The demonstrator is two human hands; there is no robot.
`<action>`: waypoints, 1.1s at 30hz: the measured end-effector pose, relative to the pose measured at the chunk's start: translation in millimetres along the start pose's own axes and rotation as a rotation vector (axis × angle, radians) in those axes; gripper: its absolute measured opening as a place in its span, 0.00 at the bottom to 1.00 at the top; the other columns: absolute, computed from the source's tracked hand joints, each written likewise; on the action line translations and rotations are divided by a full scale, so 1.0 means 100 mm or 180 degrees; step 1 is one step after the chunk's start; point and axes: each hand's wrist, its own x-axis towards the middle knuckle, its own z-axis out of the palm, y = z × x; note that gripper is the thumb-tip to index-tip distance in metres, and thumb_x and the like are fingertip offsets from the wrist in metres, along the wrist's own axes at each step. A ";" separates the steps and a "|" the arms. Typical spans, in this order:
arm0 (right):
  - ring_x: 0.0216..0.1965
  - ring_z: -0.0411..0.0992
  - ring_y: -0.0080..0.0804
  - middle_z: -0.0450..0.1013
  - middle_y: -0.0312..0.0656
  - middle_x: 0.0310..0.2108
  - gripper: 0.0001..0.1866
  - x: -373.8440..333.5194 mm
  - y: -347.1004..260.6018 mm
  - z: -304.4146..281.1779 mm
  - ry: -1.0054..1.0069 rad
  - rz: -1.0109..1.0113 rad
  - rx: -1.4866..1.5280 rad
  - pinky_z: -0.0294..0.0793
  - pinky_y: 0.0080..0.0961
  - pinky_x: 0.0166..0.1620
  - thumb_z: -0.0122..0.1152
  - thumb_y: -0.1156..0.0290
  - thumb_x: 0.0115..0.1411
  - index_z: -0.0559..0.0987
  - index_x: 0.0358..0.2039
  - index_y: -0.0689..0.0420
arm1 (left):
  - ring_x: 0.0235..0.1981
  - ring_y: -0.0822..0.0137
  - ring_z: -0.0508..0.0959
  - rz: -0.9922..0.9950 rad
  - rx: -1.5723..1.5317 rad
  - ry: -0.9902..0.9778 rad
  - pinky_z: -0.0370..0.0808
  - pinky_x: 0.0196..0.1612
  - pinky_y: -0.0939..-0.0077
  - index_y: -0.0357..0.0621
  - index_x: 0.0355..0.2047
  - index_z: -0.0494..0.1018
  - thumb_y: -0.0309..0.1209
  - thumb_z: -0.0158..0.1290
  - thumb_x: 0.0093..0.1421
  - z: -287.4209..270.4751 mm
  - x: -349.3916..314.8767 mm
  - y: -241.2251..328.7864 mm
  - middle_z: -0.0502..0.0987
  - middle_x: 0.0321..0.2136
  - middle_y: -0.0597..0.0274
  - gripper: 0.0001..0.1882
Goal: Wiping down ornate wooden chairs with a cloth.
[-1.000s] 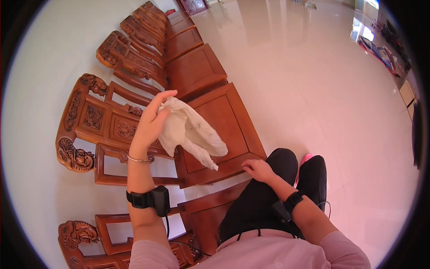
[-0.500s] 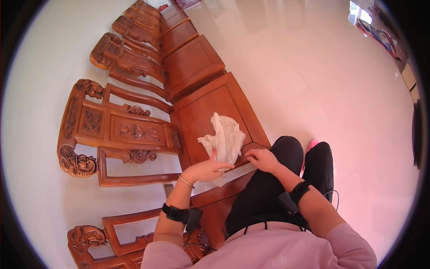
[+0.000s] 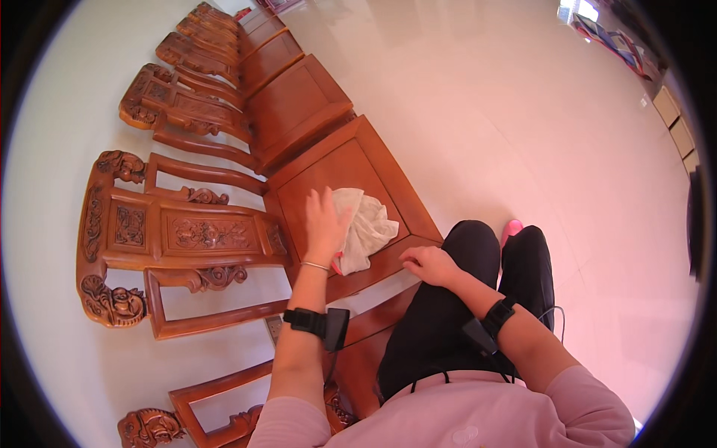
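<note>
A crumpled off-white cloth (image 3: pixel 366 228) with a bit of red at its near edge lies on the seat of a carved wooden chair (image 3: pixel 321 168). My left hand (image 3: pixel 325 228) reaches over the cloth's left side with its fingers spread. Whether its palm touches the cloth I cannot tell. By my thigh, near the seat's front corner, my right hand (image 3: pixel 433 266) rests with loosely curled fingers and nothing visible in them. A gap separates it from the cloth.
Several more carved chairs (image 3: pixel 299 89) run in a row toward the far left, along a white wall (image 3: pixel 56 201). Another chair back (image 3: pixel 213 396) stands at the near left. Glossy pale floor (image 3: pixel 478 97) stretches to the right. Boxes (image 3: pixel 676 123) stand at the far right edge.
My left hand has moved forward from the cloth's near edge to its left side, and its fingers have spread. The cloth has changed shape and lies lower. My right hand has barely moved.
</note>
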 end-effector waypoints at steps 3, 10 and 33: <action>0.35 0.74 0.41 0.76 0.41 0.31 0.11 0.01 -0.01 0.02 -0.0009 -0.0010 -0.0092 0.73 0.35 0.39 0.53 0.64 0.56 0.77 0.37 0.53 | 0.63 0.39 0.49 -0.0244 -0.0082 -0.0325 0.49 0.62 0.48 0.43 0.61 0.54 0.47 0.46 0.59 0.54 -0.24 0.03 0.48 0.62 0.35 0.34; 0.35 0.75 0.40 0.76 0.42 0.33 0.12 0.07 0.04 0.04 -0.0201 0.0184 -0.0169 0.74 0.34 0.38 0.54 0.64 0.56 0.77 0.38 0.53 | 0.64 0.42 0.47 -0.0504 0.0493 -0.0541 0.42 0.60 0.36 0.55 0.62 0.56 0.54 0.43 0.58 0.97 -0.45 0.05 0.46 0.64 0.46 0.34; 0.29 0.75 0.38 0.75 0.42 0.26 0.09 0.09 0.01 0.08 0.0530 -0.0157 0.0382 0.73 0.30 0.34 0.53 0.69 0.56 0.76 0.37 0.54 | 0.64 0.46 0.49 -0.0163 0.0817 -0.0549 0.43 0.57 0.30 0.56 0.62 0.57 0.59 0.43 0.54 1.02 -0.69 0.29 0.48 0.65 0.56 0.38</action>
